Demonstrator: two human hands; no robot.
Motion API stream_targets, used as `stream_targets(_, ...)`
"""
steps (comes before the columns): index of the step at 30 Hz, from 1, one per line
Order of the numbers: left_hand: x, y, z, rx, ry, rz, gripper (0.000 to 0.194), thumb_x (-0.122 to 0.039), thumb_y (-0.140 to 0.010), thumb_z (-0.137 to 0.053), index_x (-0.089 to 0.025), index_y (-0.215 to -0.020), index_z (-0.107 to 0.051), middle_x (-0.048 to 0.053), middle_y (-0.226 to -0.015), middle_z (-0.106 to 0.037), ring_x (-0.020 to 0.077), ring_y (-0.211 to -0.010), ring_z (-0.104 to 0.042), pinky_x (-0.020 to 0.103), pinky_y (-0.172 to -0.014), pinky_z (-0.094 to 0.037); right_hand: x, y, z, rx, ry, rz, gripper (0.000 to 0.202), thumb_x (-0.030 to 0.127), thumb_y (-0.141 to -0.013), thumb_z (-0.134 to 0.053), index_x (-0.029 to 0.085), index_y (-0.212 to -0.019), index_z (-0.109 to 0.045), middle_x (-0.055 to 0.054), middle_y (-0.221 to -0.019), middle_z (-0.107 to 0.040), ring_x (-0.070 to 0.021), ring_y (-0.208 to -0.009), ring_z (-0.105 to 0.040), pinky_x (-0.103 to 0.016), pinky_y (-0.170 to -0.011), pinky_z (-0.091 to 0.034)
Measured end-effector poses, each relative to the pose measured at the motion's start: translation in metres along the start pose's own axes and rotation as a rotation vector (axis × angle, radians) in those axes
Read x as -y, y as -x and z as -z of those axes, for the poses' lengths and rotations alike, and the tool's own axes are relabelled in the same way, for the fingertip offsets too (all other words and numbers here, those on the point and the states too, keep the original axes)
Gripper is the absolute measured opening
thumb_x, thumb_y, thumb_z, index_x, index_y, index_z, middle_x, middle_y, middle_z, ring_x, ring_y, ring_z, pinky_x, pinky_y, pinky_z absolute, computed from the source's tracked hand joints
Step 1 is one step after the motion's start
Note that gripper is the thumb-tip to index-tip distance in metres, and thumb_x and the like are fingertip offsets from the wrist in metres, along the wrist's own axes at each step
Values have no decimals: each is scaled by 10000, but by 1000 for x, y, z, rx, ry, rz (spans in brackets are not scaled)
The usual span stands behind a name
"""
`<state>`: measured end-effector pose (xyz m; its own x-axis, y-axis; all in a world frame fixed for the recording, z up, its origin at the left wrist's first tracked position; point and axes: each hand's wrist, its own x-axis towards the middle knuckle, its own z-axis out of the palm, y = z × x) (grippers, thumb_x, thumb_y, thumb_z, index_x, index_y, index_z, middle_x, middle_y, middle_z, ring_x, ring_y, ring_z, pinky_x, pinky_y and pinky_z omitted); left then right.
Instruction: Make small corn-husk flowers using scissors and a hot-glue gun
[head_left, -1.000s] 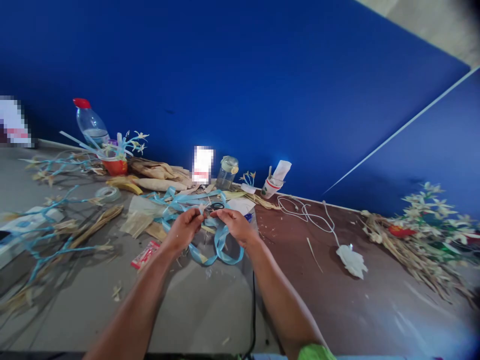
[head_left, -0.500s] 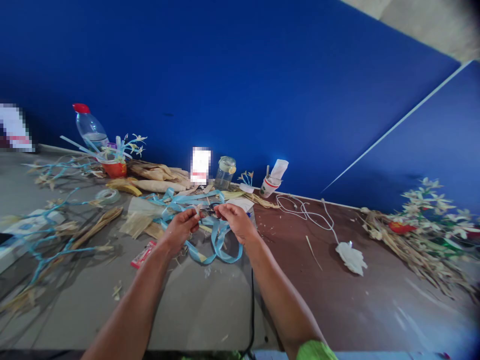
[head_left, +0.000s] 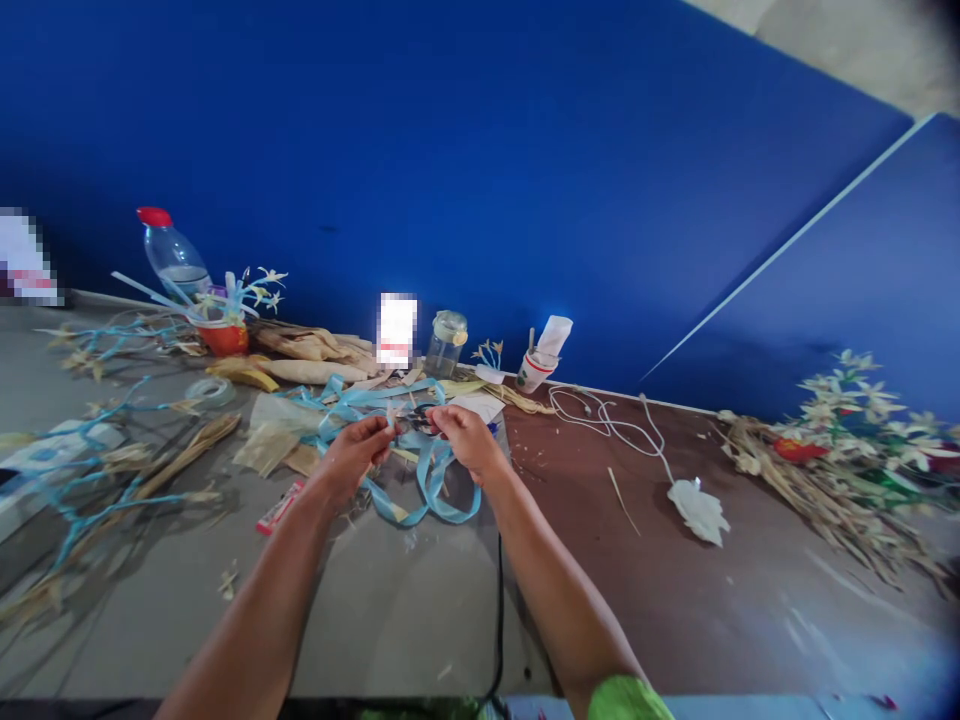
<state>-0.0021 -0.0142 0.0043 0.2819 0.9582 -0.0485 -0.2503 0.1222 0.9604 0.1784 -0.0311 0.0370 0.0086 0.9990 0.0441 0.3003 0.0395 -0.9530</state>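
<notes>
My left hand (head_left: 356, 455) pinches a small pale piece (head_left: 391, 417), perhaps dried husk, upright at its fingertips. My right hand (head_left: 466, 437) is closed on small dark scissors (head_left: 421, 417), whose tips point left toward the pale piece. Whether the blades touch it is too small to tell. Below and behind both hands, a long light-blue ribbon (head_left: 452, 516) lies in loose loops on the table. Sheets of pale husk (head_left: 264, 450) are spread left of my left hand, and a red packet (head_left: 279, 507) lies beside my left forearm.
Blue-stemmed husk flowers (head_left: 90, 520) and a tape roll (head_left: 210, 393) lie left. A red pot (head_left: 223, 340), bottle (head_left: 176, 262), glass jar (head_left: 445, 350) and paper cup (head_left: 534, 370) line the blue wall. A white cable (head_left: 615, 435) and a dried bouquet (head_left: 847, 440) are right.
The view has shifted slightly, so everything sits a little further left. Both hands stay close together, and the dark scissors show a bit more between them.
</notes>
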Motion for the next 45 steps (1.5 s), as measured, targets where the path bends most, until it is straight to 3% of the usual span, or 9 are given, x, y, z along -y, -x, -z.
stream_targets(5,-1,-1,4,-20,-62,-7,301,-411,-653,-724,-141,-708,-603,-42,-589,-481,47,-445,-347,200,-424,-227,-11,-8,14,-53,513,64,203,196,-840,-507,145,-900,-694,-95,-926,-694,-204,-895,-613,-306,-829,-434)
stream_targets(9,-6,0,3,-52,-77,16,314,-416,-630,-731,-145,-698,-589,-37,-610,-496,48,-448,-352,202,-427,-227,-17,-13,17,-83,687,71,215,171,-856,-491,174,-910,-698,-86,-986,-690,-185,-937,-608,-271,-862,-421)
stream_targets(16,-1,-3,3,-26,-152,29,307,-411,-640,-727,-144,-693,-585,-49,-558,-454,58,-446,-340,205,-431,-214,-14,-28,-5,95,1060,172,312,188,-870,-444,207,-1123,-626,-90,-1134,-643,-233,-1054,-545,-326,-910,-379)
stream_targets(22,-2,-1,3,-41,-91,23,315,-414,-636,-722,-144,-705,-577,-50,-567,-458,57,-454,-353,202,-436,-223,-16,-48,-16,212,1256,186,287,163,-828,-483,189,-1084,-610,-133,-1061,-654,-296,-1074,-517,-376,-848,-381)
stream_targets(28,-11,3,0,-72,-56,38,337,-423,-587,-735,-145,-660,-558,-62,-518,-424,48,-426,-336,200,-428,-188,-15,-57,-19,293,1256,209,453,152,-808,-512,215,-1257,-501,-134,-1160,-629,-275,-1093,-530,-383,-880,-378)
stream_targets(34,-12,5,-2,-76,-41,15,326,-423,-603,-725,-147,-670,-566,-61,-538,-432,43,-424,-331,203,-422,-188,-11,-61,-7,331,1149,224,348,195,-747,-592,229,-1092,-628,-113,-1106,-665,-280,-1055,-568,-352,-850,-401)
stream_targets(37,-10,4,-2,-84,-31,9,319,-413,-600,-730,-143,-662,-572,-59,-544,-435,40,-422,-337,203,-420,-190,-15,-59,4,284,1062,187,290,171,-757,-555,223,-1024,-656,-96,-1018,-695,-259,-980,-606,-325,-808,-414)
stream_targets(41,-5,0,1,-91,-24,-6,298,-395,-613,-730,-145,-660,-575,-51,-567,-456,40,-428,-346,203,-417,-201,-24,-54,19,185,932,142,420,176,-770,-543,210,-1189,-560,-62,-1014,-682,-202,-926,-614,-288,-786,-428)
stream_targets(45,-2,-3,3,-138,2,13,313,-386,-597,-749,-148,-665,-558,-53,-566,-472,38,-425,-348,200,-416,-197,-20,-38,27,163,333,21,467,307,-722,-635,168,-1162,-566,-20,-839,-651,-150,-747,-598,-260,-701,-445)
